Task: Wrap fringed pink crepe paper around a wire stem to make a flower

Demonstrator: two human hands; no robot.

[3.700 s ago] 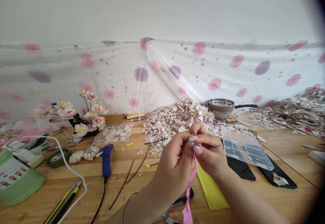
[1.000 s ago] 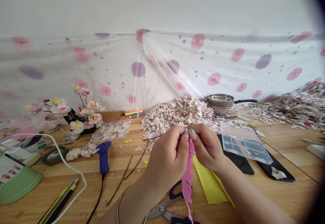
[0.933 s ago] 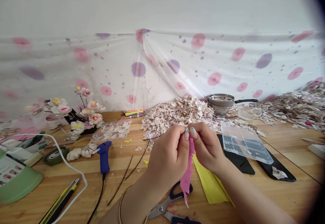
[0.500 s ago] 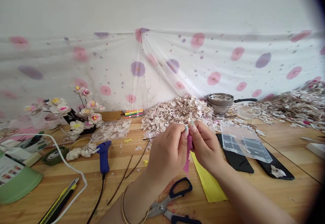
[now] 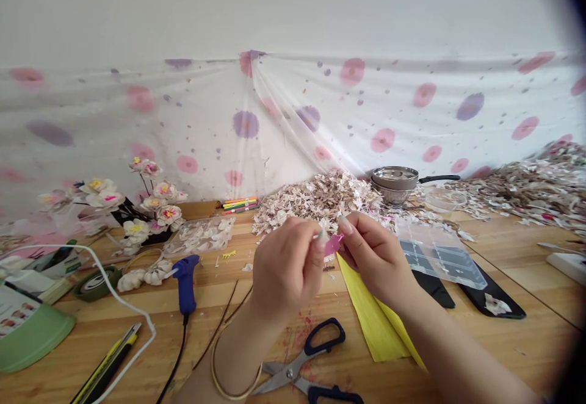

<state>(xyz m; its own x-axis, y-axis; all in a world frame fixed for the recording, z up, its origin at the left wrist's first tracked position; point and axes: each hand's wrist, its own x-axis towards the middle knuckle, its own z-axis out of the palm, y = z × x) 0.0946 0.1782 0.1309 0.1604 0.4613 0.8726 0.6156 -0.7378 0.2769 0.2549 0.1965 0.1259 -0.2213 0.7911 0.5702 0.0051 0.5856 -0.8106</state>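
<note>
A small piece of pink crepe paper (image 5: 333,245) is stretched between my hands, above the middle of the table. My left hand (image 5: 287,263) is closed, thumb against curled fingers, pinching the paper's left end. With thumb and forefinger, my right hand (image 5: 374,252) pinches the right end. Below my hands lie opened scissors (image 5: 295,368) with dark blue handles. A yellow paper sheet (image 5: 378,331) lies under my right hand and forearm. Thin brown stems (image 5: 224,312) rest beside my left forearm.
A blue glue gun (image 5: 187,282), a utility knife (image 5: 107,364) and a white cable (image 5: 137,303) lie left. Paper flowers (image 5: 160,205) stand behind them. A heap of pale dried flakes (image 5: 315,199), stacked bowls (image 5: 394,184) and a clear divided box (image 5: 442,257) lie beyond.
My hands have drawn slightly apart, the left moving leftward. The pink strip that hung below them now shows as a short piece between them. More of the yellow sheet is visible.
</note>
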